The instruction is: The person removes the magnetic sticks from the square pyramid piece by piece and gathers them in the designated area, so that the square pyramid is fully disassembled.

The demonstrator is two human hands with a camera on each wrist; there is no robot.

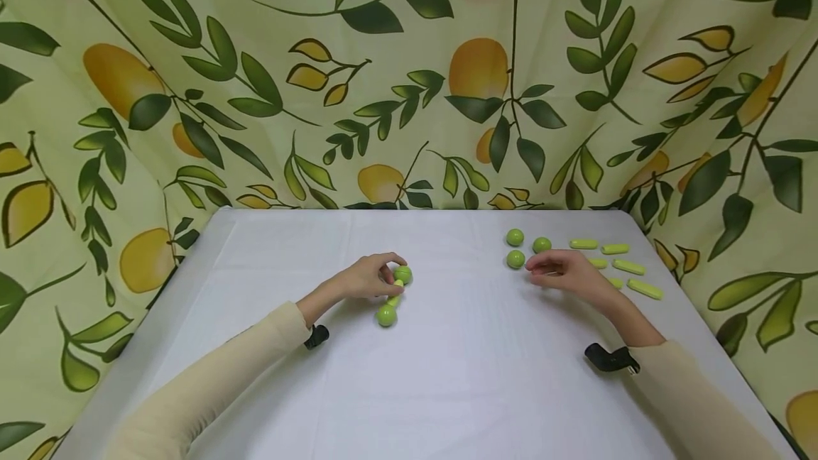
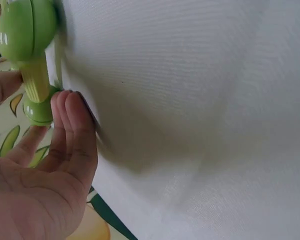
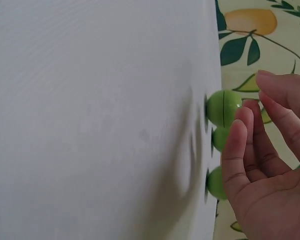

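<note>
Near the middle of the white table, my left hand (image 1: pixel 371 277) holds a dumbbell-shaped piece, two green balls joined by a yellow-green ribbed rod (image 2: pixel 36 82). Its near ball (image 1: pixel 386 315) sticks out toward me, while the far ball (image 1: pixel 402 275) lies by the fingertips. The left wrist view shows the thumb against the rod and the other fingers by the far ball. My right hand (image 1: pixel 565 274), fingers loosely bent and holding nothing, hovers at the right beside a loose green ball (image 1: pixel 515 259). Two more green balls (image 1: pixel 514 237) (image 1: pixel 542 245) sit just behind.
Several loose yellow-green rods (image 1: pixel 644 289) lie at the back right, some partly hidden behind the right hand. A white cloth covers the table (image 1: pixel 434 389). A leaf-and-fruit patterned curtain (image 1: pixel 409 91) stands along its back and sides.
</note>
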